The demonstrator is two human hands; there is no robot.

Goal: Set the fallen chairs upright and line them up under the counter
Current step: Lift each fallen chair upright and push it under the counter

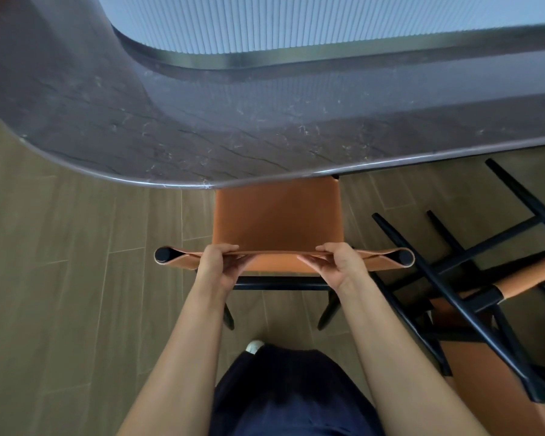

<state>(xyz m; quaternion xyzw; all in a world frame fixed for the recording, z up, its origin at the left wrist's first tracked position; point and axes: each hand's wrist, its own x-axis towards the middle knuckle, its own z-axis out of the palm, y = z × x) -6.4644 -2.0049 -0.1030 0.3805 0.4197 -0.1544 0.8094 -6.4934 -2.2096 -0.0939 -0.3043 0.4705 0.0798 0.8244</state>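
Now | left hand and right hand curl round upright orange-leather black-framed chair's backrest | risk: legs snag fallen orange chair beside grey marble counter

Plank floor spreads at eight o'clock (pale seams between boards). A ribbed bluish panel stands at twelve o'clock.

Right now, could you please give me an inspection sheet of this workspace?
Surface: dark veined stone counter with a curved edge.
Job's things: upright chair, seat partly under the counter; fallen chair on the floor to its right, legs in the air.
Clutter: nothing seen.
Grippers: left hand and right hand each grip the upright chair's backrest.
Cables: nothing seen.
Surroundings: wood-look floor; ribbed panel beyond the counter.
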